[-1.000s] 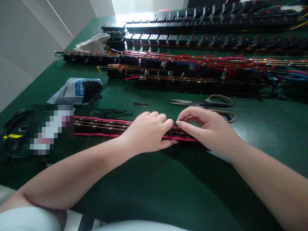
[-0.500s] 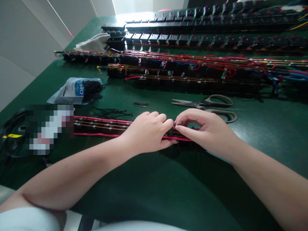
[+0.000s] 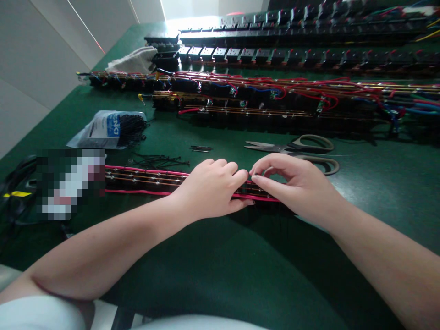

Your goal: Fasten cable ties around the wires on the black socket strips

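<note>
A long black strip [image 3: 144, 178] with copper-coloured rails and red wires along both edges lies on the green table in front of me. My left hand [image 3: 216, 188] is closed over its middle, fingers on the far side and thumb at the near edge. Just right of it, my right hand [image 3: 288, 178] pinches thumb and forefinger together above the strip. A tiny dark bit shows at those fingertips and looks like the end of a black cable tie [image 3: 254, 176]; the rest of it is hidden. Loose black cable ties [image 3: 160, 161] lie behind the strip.
Scissors [image 3: 292, 146] lie behind my right hand, with small cut-off bits [image 3: 201, 149] to their left. A plastic bag of cable ties [image 3: 108, 129] sits at the left. Black cables [image 3: 17, 201] coil at far left. Several long wired strips [image 3: 240, 85] fill the back.
The black tail that hung below the strip near my left thumb hardly shows now. My right hand has shifted very slightly; my left hand keeps its place.
</note>
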A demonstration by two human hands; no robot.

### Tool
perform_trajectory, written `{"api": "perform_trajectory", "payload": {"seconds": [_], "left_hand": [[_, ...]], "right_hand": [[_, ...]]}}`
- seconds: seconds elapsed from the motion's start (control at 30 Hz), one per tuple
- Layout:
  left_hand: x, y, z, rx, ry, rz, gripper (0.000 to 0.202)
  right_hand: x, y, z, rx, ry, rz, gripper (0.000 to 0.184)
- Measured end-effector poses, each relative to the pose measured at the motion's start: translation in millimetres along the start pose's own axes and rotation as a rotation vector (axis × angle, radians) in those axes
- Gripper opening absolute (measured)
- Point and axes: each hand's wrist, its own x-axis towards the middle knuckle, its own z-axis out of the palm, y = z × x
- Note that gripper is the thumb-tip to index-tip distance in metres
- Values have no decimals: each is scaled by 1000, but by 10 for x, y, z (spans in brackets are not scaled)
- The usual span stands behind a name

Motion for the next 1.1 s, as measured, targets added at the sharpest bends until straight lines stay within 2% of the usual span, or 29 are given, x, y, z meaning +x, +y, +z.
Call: {"api": "perform_trajectory", "payload": {"seconds": [0.13,0.23,0.47,0.87,1.1], "left_hand": [[-2,-4,9,-5,14,2,41],[-2,-7,9,-9,23,1,39],[6,2,-19,-3,-13,-7,38],[12,6,-29,-15,-32,-12,36],[12,4,-22,-5,-42,-6,37]], "right_hand": [[-26,53,18,82,123,78,11],[-30,89,27,122,140,128,13],[-23,59,17,87,108,133,13],[1,3,-30,4,-25,11,9],[7,-24,-38,1,-64,-4,9]]}}
